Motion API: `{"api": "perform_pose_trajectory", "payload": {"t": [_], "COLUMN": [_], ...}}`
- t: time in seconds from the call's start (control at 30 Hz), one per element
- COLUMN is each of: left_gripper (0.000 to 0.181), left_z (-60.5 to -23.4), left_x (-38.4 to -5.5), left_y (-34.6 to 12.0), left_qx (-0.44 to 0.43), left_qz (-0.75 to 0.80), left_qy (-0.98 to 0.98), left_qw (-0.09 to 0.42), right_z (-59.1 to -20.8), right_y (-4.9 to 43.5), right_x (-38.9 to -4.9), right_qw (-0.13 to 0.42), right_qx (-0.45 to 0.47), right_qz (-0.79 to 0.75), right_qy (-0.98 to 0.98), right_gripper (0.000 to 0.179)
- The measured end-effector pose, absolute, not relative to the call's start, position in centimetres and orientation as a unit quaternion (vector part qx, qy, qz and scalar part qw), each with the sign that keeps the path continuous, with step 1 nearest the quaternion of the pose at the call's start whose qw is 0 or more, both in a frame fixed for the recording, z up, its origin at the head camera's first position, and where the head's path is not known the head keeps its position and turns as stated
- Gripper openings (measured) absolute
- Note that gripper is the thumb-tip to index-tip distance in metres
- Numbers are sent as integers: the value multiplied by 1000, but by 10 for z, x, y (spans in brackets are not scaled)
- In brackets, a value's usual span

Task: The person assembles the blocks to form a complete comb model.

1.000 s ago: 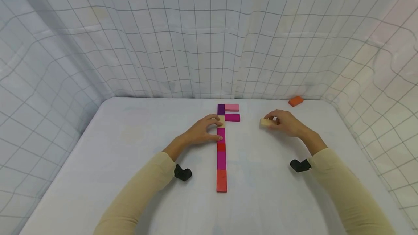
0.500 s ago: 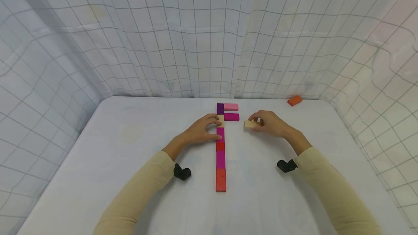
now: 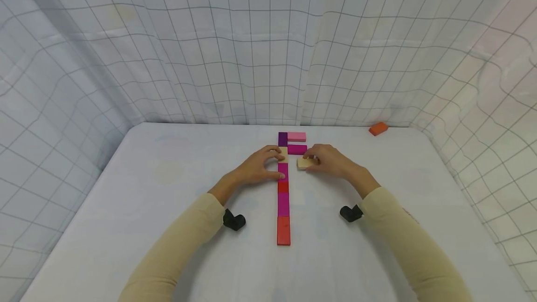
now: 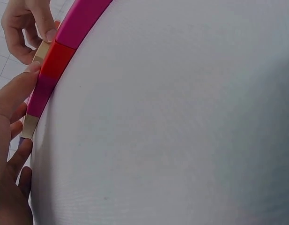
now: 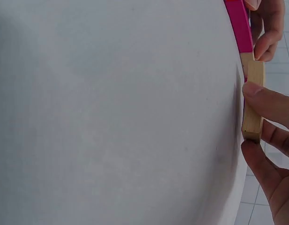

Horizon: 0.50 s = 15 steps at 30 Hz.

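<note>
In the head view, a column of coloured wooden blocks runs down the middle of the table. My left hand (image 3: 257,167) rests along it, fingertips on the plain wood block (image 3: 285,151) and thumb on the magenta block (image 3: 283,168) below. The thumb and fingers of my right hand (image 3: 332,160) pinch another plain wood block (image 3: 302,164). That block is just right of the column, below a magenta block (image 3: 297,149) which juts out sideways. In the right wrist view the held wood block (image 5: 253,117) shows its long side, with the thumb across it.
A purple block (image 3: 283,139) tops the column, with a pink block (image 3: 296,137) beside it. Lower down come a red block (image 3: 283,187), a magenta one (image 3: 283,204) and a red-orange one (image 3: 283,230). An orange block (image 3: 378,128) lies at the back right, near the curtain (image 3: 268,59).
My right hand has moved left with the plain wood block, from well right of the column to close beside it. The left hand has stayed in place on the column.
</note>
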<state>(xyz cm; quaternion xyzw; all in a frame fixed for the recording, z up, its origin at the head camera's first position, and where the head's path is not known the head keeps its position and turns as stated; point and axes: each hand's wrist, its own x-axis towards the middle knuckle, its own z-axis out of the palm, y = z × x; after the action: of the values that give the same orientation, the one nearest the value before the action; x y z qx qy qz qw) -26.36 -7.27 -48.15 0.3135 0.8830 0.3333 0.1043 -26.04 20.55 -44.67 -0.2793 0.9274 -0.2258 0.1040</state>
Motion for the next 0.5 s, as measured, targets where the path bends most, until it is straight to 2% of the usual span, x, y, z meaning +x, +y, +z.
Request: {"api": "perform_pose_trajectory", "payload": {"t": [0.5], "left_gripper": [56], "left_z": [-480], "left_x": [-263], "left_y": [-72], "left_qx": [316], "left_qz": [336], "left_qy": [882], "left_qw": [102], "right_z": [-449], "right_y": [186], "right_x": [-258], "right_qw": [91], "right_qx": [-299], "right_qz": [-200], "right_qy": [929], "right_gripper": [35]}}
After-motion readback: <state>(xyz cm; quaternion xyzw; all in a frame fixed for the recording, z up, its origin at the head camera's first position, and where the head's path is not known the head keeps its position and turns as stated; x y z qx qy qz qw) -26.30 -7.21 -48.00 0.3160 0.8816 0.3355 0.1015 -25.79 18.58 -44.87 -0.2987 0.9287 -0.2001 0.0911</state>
